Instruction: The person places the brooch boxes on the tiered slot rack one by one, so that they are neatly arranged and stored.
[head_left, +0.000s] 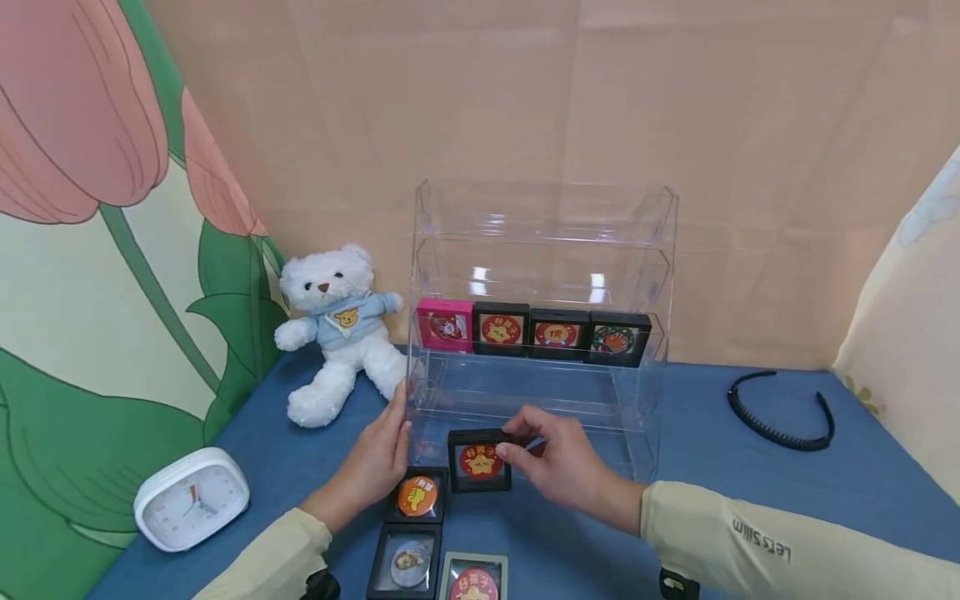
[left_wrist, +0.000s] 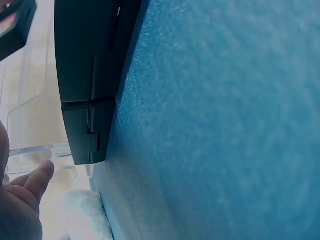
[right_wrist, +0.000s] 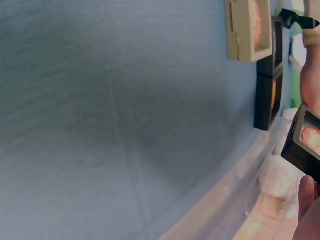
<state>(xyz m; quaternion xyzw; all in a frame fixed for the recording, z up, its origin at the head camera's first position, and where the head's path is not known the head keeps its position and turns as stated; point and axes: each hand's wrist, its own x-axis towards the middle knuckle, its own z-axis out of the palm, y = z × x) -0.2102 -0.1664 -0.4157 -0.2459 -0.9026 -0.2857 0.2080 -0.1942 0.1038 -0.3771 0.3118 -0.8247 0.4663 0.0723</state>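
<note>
Right hand (head_left: 562,462) is pinching black star-badge case (head_left: 478,463) by one edge; off-centre hold is probably risking a twist into clear tiered rack (head_left: 540,227) beyond.

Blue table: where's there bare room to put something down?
Free: right of the clear shelf, between the headband and right sleeve; also left, between the clock and teddy bear. Crowded: front middle, boxes beside the left hand.

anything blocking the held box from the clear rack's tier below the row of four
No separate object visibly does. The right hand pinches the black box before the clear rack, whose own transparent plastic may need clearing. The left hand is off to the side, at the rack's left edge.
</note>
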